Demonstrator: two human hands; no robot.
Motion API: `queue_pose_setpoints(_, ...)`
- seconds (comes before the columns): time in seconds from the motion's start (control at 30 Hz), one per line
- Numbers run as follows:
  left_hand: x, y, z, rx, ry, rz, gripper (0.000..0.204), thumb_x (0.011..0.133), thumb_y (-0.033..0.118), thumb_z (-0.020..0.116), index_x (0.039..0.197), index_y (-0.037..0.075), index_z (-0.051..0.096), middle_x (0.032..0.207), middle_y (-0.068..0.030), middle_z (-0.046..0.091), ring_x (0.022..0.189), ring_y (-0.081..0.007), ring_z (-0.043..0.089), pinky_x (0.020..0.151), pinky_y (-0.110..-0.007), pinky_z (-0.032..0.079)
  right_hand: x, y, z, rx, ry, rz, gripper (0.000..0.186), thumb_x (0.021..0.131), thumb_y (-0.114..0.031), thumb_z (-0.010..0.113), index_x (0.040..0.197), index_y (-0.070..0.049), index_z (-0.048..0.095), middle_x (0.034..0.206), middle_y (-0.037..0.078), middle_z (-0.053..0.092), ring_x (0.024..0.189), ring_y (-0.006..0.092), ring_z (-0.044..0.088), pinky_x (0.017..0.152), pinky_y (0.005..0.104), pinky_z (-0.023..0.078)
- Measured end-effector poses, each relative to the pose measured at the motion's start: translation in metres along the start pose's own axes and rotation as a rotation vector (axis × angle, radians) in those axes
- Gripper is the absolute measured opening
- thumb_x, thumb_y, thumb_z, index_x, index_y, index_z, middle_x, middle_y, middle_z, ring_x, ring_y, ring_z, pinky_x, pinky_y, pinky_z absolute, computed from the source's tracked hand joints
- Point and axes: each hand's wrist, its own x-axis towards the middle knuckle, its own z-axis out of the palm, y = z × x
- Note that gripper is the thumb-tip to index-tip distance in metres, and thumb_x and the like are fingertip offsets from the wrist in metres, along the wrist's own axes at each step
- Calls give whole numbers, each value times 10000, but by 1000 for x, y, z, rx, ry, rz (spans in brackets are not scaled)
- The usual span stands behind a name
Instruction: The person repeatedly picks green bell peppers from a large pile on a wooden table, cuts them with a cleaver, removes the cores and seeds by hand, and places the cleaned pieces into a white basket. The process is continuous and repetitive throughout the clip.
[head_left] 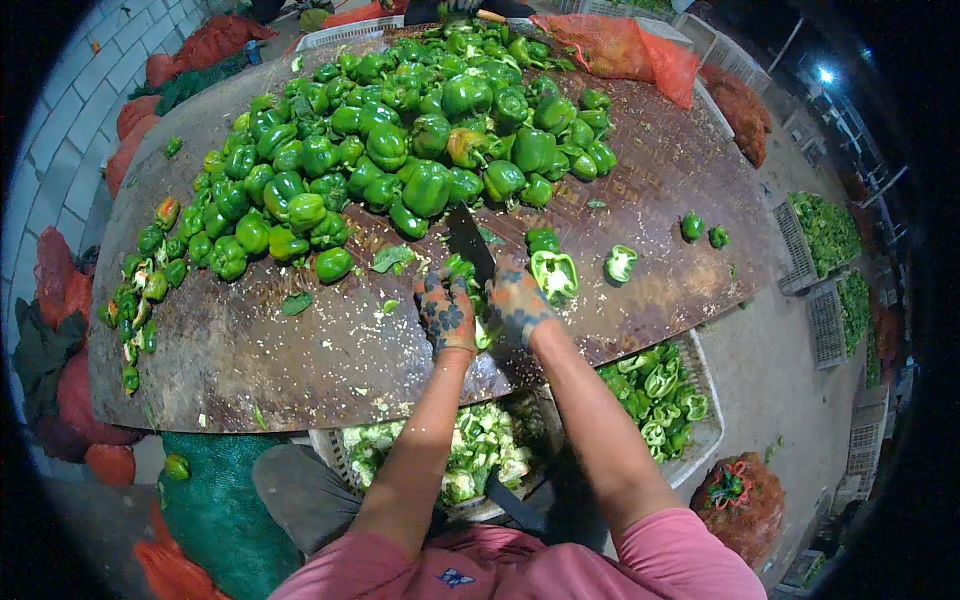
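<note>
My left hand (445, 312), in a flower-patterned glove, closes around a green bell pepper (460, 267) near the table's front edge. Beside it, my right hand (518, 300), gloved alike, grips a knife whose wide dark blade (468, 242) points away from me toward the heap; the handle is hidden in the hand. A pale cut pepper piece (485, 334) shows between the two hands. Just right of the right hand lies a pepper half (553, 274) with its cut face up, and another cut piece (620, 263) is farther right.
A large heap of whole green peppers (385, 145) covers the far and left table (680, 170). Below its front edge stand a crate of pale pepper scraps (480, 445) and a crate of cut green peppers (655, 395). Filled mesh sacks (740, 510) surround the table.
</note>
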Motion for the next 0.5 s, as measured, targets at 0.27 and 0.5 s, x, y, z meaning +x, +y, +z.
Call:
queue_pose_setpoints(0.27,2,33,-9,-50,-14,64,183,780,158,491,852,24,593,964,-187,564,902,-338,512,803,-402,403,15,7,3,-49,41,88,236,802,-209,505,912,-8,559,796,223,609,724,354,608,608,424,478)
queue_pose_setpoints(0.5,123,84,-20,322,93,248,630,672,252,663,1240,136,417,1277,-163,367,1141,-376,385,916,-466,369,-30,70,-22,507,404,220,208,872,-230,475,955,-44,518,711,123,587,615,258,579,554,388,453)
